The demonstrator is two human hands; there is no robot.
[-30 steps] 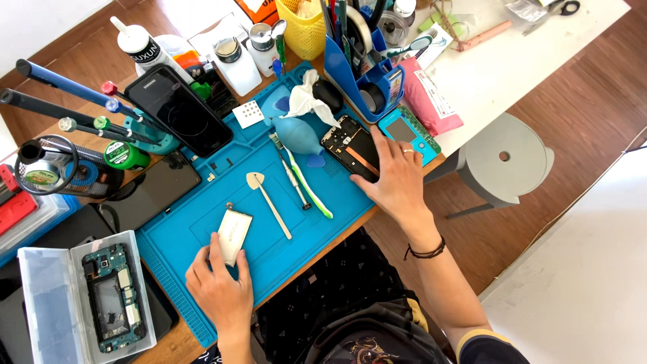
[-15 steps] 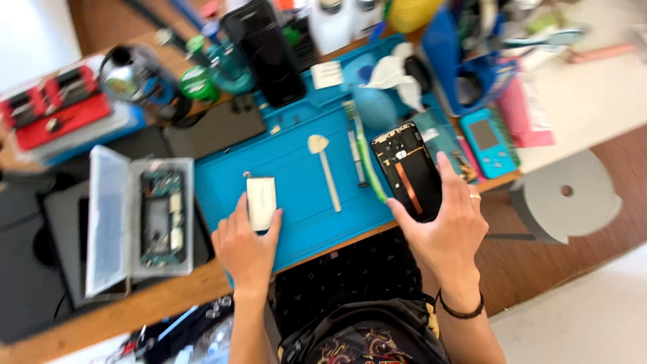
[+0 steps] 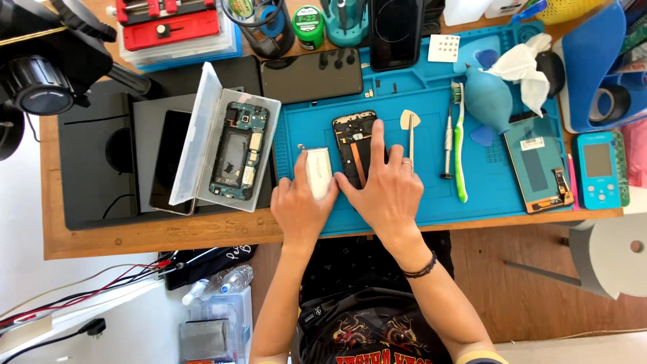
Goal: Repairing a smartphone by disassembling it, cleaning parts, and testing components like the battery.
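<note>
On the blue work mat (image 3: 431, 195), my left hand (image 3: 300, 205) grips a small white rectangular part (image 3: 318, 172) by its lower end. My right hand (image 3: 385, 189) lies flat beside it, fingers spread over a black phone frame (image 3: 354, 145) with an orange flex strip, the index finger stretched up along its right side. A ring sits on one finger and a dark bracelet on that wrist. Just right of the right hand lie a spudger with a pale triangular head (image 3: 410, 125), a small screwdriver (image 3: 448, 145) and a green toothbrush (image 3: 459, 148).
An open clear box (image 3: 202, 135) holding a phone circuit board (image 3: 236, 152) sits left of the mat. A phone screen (image 3: 539, 162), blue air blower (image 3: 486, 101), tissue (image 3: 522, 67) and small teal device (image 3: 600, 168) lie right. Black phones, bottles and a red jig line the back.
My right hand has carried the black phone frame from the mat's right side to its middle and laid it down beside the white part. The camera view swung left.
</note>
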